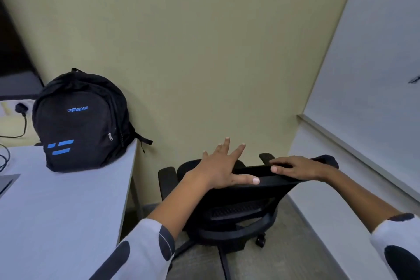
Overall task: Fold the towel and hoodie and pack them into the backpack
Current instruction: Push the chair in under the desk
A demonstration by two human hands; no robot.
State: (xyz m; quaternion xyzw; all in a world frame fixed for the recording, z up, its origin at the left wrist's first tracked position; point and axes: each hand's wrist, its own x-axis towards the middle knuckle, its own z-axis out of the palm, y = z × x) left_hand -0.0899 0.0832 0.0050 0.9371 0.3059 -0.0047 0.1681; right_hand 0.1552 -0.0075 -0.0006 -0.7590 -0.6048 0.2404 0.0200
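Two hands meet the chair (238,207) backrest: left hand (221,169) spread flat, right hand (295,168) resting with fingers over its top. Left of the chair, the backpack (79,120) stands zipped on the desk (56,211).

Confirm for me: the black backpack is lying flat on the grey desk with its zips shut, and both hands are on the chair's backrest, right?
Not quite. In the head view the backpack stands upright on the desk against the wall, not flat. The rest holds: zips shut, left hand and right hand on the chair backrest.

Head view, down over hands (221,166)
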